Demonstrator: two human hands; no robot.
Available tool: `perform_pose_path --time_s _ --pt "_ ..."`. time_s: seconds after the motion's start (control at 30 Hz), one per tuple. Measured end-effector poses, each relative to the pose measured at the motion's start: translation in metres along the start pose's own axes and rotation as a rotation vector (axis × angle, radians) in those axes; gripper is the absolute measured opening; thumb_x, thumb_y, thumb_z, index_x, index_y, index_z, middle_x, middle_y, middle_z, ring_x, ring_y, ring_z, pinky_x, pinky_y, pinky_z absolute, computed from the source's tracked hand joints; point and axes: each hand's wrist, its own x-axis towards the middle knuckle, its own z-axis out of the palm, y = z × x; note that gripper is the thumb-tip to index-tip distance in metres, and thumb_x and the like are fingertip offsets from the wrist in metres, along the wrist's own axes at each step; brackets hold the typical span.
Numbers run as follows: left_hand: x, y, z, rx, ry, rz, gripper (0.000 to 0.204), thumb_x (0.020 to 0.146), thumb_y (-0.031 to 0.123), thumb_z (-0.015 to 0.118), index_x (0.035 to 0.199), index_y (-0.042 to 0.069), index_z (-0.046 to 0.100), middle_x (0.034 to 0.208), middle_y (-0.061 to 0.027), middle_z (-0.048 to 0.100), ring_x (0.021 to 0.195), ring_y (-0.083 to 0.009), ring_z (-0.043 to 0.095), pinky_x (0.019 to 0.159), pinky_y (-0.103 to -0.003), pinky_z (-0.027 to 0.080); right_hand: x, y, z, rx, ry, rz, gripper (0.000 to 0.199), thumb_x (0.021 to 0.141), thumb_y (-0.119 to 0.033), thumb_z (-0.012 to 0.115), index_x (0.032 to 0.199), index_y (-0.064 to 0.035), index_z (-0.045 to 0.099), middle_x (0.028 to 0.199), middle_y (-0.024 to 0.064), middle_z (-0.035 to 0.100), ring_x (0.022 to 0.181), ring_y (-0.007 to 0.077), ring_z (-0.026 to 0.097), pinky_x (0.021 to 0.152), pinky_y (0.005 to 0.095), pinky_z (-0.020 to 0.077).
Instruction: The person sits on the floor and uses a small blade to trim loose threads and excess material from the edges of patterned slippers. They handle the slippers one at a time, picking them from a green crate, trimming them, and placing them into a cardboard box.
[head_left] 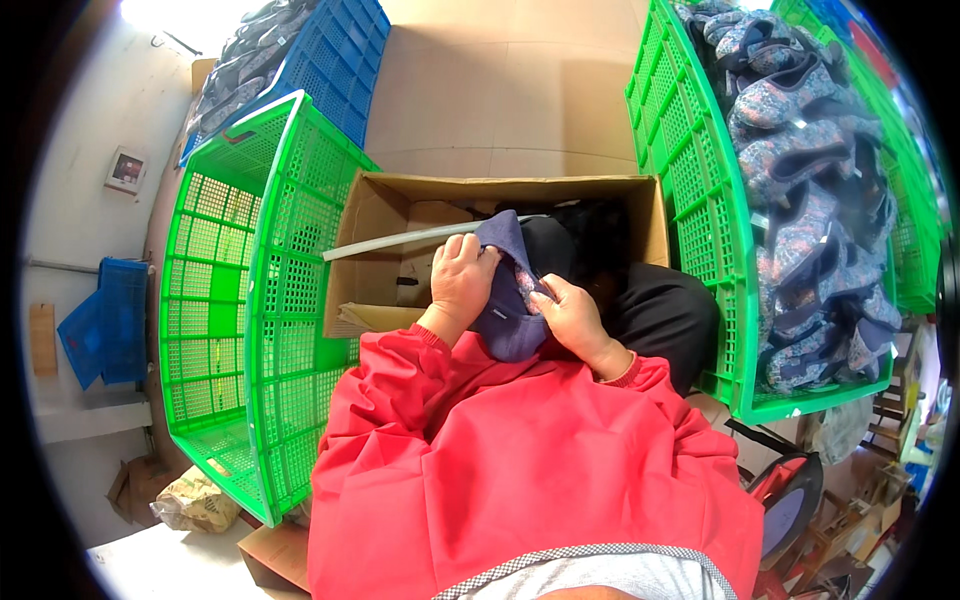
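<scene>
Over my lap I hold a navy fabric shoe upper [508, 330], with a patterned patch showing in its opening. My left hand [464, 272] pinches its upper left edge, fingers closed. On the other side, the thumb and fingers of my right hand [574, 316] grip the rim by the opening. Beneath and beyond my hands stands an open cardboard box [385, 205] with dark material in its right part. A pale stick [390, 242] lies across the box, its far part hidden behind the shoe upper.
To my left an upright green plastic crate [262, 330] stands beside the box, with a blue crate [340, 70] of dark pieces behind it. At my right, a green crate [690, 190] is heaped with floral shoe uppers [800, 200]. A plastic-wrapped bundle [200, 500] lies at lower left.
</scene>
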Motion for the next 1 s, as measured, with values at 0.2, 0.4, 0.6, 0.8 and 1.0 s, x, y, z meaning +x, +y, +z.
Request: perform_pose_path --time_s 0.2,0.4,0.6,0.8,1.0 --pt "0.015 -0.013 0.022 0.059 0.055 0.036 0.010 0.070 0.021 0.068 0.069 0.012 0.066 0.107 -0.0065 0.057 0.109 -0.0274 0.050 0.090 -0.044 0.039 0.002 -0.010 0.000 -0.011 0.004 0.012 0.016 0.093 -0.018 0.063 0.093 -0.0027 0.064 0.081 0.0189 0.068 0.076 0.0395 0.066 0.063 0.0437 0.0489" --pt "0.022 -0.020 0.044 0.179 -0.231 -0.052 0.014 0.070 0.022 0.064 0.067 0.011 0.071 0.112 -0.0061 0.056 0.111 -0.0247 0.047 0.091 -0.045 0.038 0.008 -0.008 0.008 -0.018 0.007 0.001 0.017 0.093 -0.019 0.064 0.094 -0.0020 0.064 0.082 0.0207 0.067 0.076 0.0406 0.066 0.064 0.0435 0.0492" --pt "0.027 -0.015 0.047 0.273 -0.620 -0.209 0.039 0.088 0.019 0.055 0.122 0.004 0.069 0.150 -0.0084 0.042 0.139 -0.0279 0.036 0.109 -0.058 0.032 0.009 -0.002 0.014 -0.024 0.008 0.010 0.019 0.093 -0.020 0.064 0.094 -0.0018 0.063 0.082 0.0221 0.066 0.076 0.0420 0.064 0.064 0.0442 0.0488" --pt "0.035 -0.017 0.046 0.244 -0.861 -0.239 0.046 0.094 0.017 0.051 0.136 0.004 0.060 0.162 -0.0059 0.028 0.147 -0.0294 0.029 0.115 -0.062 0.027 0.009 0.004 0.015 -0.022 -0.015 0.039 0.020 0.093 -0.022 0.063 0.093 -0.0020 0.063 0.081 0.0218 0.065 0.076 0.0428 0.064 0.064 0.0447 0.0484" --pt "0.030 -0.009 0.038 0.230 -0.749 -0.246 0.048 0.093 0.016 0.051 0.139 0.002 0.057 0.161 -0.0061 0.030 0.145 -0.0283 0.032 0.116 -0.058 0.028 0.000 0.005 0.012 0.008 -0.021 0.043 0.018 0.094 -0.017 0.064 0.094 0.0007 0.062 0.079 0.0192 0.065 0.069 0.0267 0.060 0.064 0.0367 0.0472"
